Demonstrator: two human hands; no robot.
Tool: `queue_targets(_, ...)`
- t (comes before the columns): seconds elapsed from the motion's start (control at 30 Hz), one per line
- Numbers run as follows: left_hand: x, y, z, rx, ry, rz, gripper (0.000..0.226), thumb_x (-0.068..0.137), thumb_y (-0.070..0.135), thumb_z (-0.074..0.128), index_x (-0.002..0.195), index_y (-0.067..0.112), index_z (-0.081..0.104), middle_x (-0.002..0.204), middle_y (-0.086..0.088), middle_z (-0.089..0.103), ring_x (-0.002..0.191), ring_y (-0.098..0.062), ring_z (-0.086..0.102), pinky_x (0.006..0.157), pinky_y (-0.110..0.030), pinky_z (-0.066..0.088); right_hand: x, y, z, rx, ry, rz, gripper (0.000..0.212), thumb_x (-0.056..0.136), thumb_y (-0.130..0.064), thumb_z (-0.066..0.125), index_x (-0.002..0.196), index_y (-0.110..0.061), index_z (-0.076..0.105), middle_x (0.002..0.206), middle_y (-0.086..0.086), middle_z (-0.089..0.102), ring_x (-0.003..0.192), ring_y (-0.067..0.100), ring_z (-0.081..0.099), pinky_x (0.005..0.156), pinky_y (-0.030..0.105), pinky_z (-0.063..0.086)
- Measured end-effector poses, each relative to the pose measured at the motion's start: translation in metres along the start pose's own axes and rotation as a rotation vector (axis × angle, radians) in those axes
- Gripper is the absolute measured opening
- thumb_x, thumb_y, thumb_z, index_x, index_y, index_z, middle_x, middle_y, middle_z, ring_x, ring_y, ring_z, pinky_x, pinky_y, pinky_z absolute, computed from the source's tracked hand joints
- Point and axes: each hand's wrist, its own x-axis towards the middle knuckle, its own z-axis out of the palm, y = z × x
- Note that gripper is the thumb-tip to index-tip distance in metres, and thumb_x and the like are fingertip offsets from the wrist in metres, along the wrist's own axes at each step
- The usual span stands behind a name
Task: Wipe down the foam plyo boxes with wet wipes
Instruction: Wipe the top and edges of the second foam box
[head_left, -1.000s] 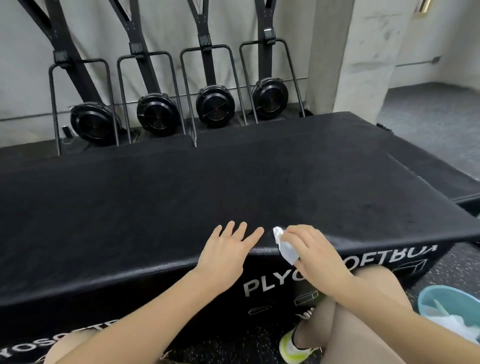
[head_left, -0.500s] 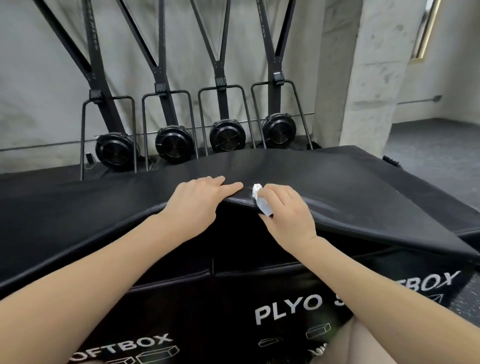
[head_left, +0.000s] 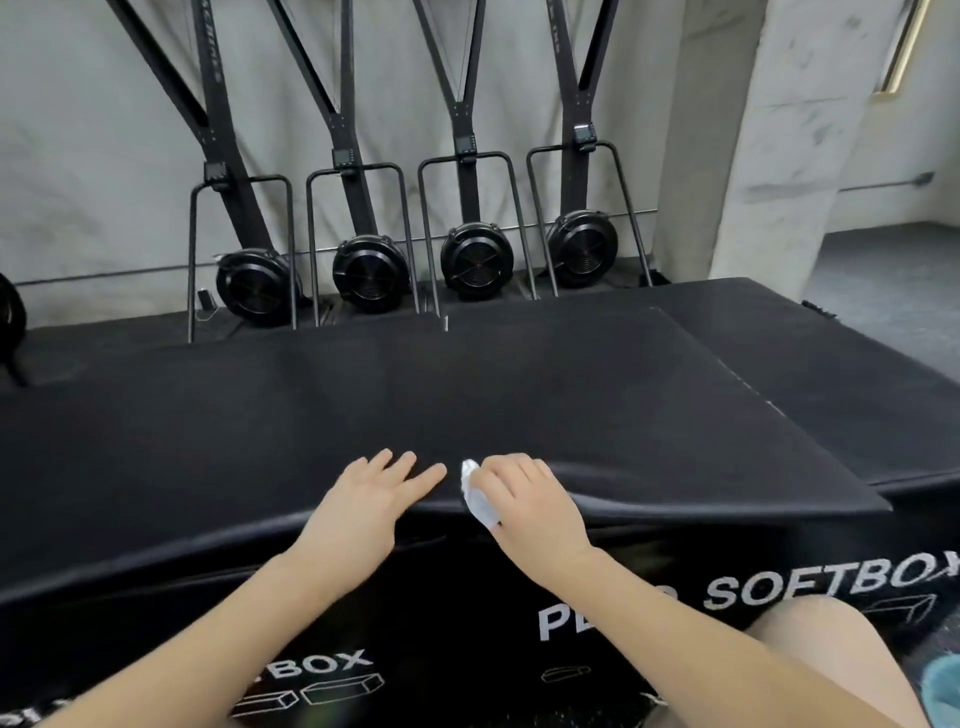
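A black vinyl surface filled the near and middle ground: the top of a foam plyo box, whose front face dropped toward the camera and carried white lettering, "SOFTBOX" at 4 o'clock, with the word before it partly hidden by the right forearm. A second label at 7 o'clock was cut to "BOX" by the left forearm.

At the frame's very bottom right a bare knee and a sliver of a teal tub showed, the tub mostly cut off.

The left hand lay flat on the box's front edge, fingers straight and spread, holding nothing. Just beside it toward 3 o'clock, the right hand curled over the same edge, pinching a crumpled wet wipe; only the wipe's white end stuck out between thumb and fingers, the rest hidden in the grip. The cover sagged under that hand.

Farther, toward 2 o'clock, a second box butted against the first.

At 12 o'clock four black ski machines stood against a grey wall, their tops cut off; a concrete pillar rose at 1 o'clock.
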Motion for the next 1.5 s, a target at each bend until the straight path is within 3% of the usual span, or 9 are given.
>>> queue_targets(0.1,-0.026,0.021,0.039,-0.056,-0.174,-0.01,0.107,0.04,-0.005,0.086,0.138,0.027,0.054,0.12,-0.006,0.07,0.108,-0.033,0.069,0.087,-0.046,0.059,-0.038,-0.001,0.003,0.04,-0.16,-0.074,0.04,0.074,-0.011,0.066,0.112,-0.019,0.054,0.108,-0.004,0.055,0.092,0.02,0.056,0.08,0.03,0.049)
queue_targets(0.23,-0.048,0.035,0.06,-0.054,-0.351,0.029,0.096,0.058,0.018,0.083,0.146,0.025,0.047,0.133,-0.01,0.064,0.124,-0.037,0.061,0.097,-0.051,0.054,-0.074,0.014,-0.007,0.119,-0.303,-0.102,0.05,0.094,-0.06,0.054,0.126,-0.021,0.058,0.127,-0.009,0.057,0.113,0.014,0.055,0.099,0.029,0.044)
queue_targets(0.33,-0.046,0.033,0.057,-0.096,-0.217,0.021,0.061,0.089,0.063,0.051,0.139,0.03,0.06,0.13,-0.007,0.068,0.124,-0.033,0.062,0.101,-0.048,0.053,-0.079,0.031,-0.007,0.198,-0.261,-0.046,0.028,0.102,-0.042,0.048,0.123,-0.029,0.062,0.125,-0.016,0.057,0.113,0.01,0.054,0.097,0.026,0.043)
queue_targets(0.47,-0.004,0.025,0.031,-0.33,-0.26,-0.109,0.081,0.086,0.085,0.023,0.134,0.035,0.065,0.129,0.005,0.068,0.13,-0.017,0.057,0.116,-0.04,0.036,-0.051,0.058,0.008,0.194,-0.315,0.079,0.024,0.101,-0.03,0.049,0.094,-0.026,0.071,0.104,-0.016,0.065,0.097,0.011,0.053,0.082,0.031,0.052)
queue_targets(0.7,0.092,0.015,0.042,-0.555,-0.741,-0.214,0.11,0.073,0.063,0.08,0.159,0.045,0.013,0.168,-0.009,0.01,0.152,-0.041,0.004,0.118,-0.067,0.015,-0.022,0.076,0.01,0.411,-0.431,0.423,0.015,0.096,-0.031,0.065,0.098,-0.031,0.08,0.106,-0.028,0.059,0.112,0.003,0.049,0.094,0.018,0.041)
queue_targets(0.93,0.109,0.018,0.061,-0.425,-0.852,-0.17,0.118,0.066,0.071,0.08,0.159,0.043,0.014,0.147,-0.007,0.034,0.137,-0.039,0.028,0.101,-0.06,0.042,-0.073,0.058,-0.032,0.557,-0.493,0.261,0.015,0.09,-0.045,0.067,0.1,-0.04,0.078,0.11,-0.028,0.064,0.106,0.005,0.056,0.085,0.01,0.044)
queue_targets(1.13,0.116,0.016,0.064,-0.44,-0.885,-0.186,0.125,0.057,0.073,0.083,0.159,0.04,0.018,0.114,0.0,0.037,0.129,-0.039,0.034,0.1,-0.06,0.045,-0.049,0.056,0.004,0.55,-0.416,0.447,0.005,0.085,-0.034,0.077,0.088,-0.033,0.081,0.103,-0.03,0.063,0.11,-0.003,0.052,0.089,0.013,0.042)
queue_targets(1.37,0.11,0.018,0.064,-0.449,-0.838,-0.213,0.122,0.059,0.07,0.084,0.158,0.043,0.018,0.134,-0.006,0.042,0.128,-0.034,0.034,0.101,-0.062,0.043,-0.071,0.054,-0.011,0.571,-0.471,0.261,0.008,0.083,-0.036,0.077,0.087,-0.031,0.082,0.101,-0.022,0.065,0.097,0.004,0.056,0.082,0.008,0.038)
queue_targets(1.5,0.107,0.02,0.06,-0.453,-0.826,-0.224,0.119,0.06,0.069,0.084,0.157,0.045,0.02,0.138,-0.005,0.042,0.131,-0.034,0.034,0.1,-0.064,0.043,-0.098,0.056,-0.015,0.375,-0.306,0.032,0.005,0.089,-0.024,0.074,0.091,-0.023,0.078,0.103,-0.015,0.064,0.091,0.008,0.055,0.082,0.021,0.043)
